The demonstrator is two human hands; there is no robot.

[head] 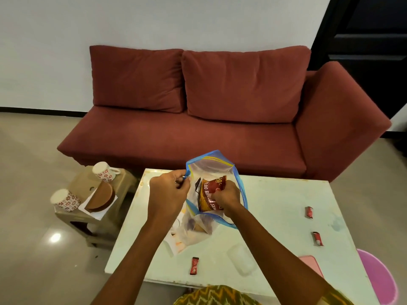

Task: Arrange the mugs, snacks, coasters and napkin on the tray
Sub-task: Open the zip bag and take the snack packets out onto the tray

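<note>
Left hand pinches the zip bag at its rim; right hand grips a snack packet inside it.

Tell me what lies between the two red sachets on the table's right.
Nothing: the head view shows bare table between the farther sachet and the nearer sachet.
</note>
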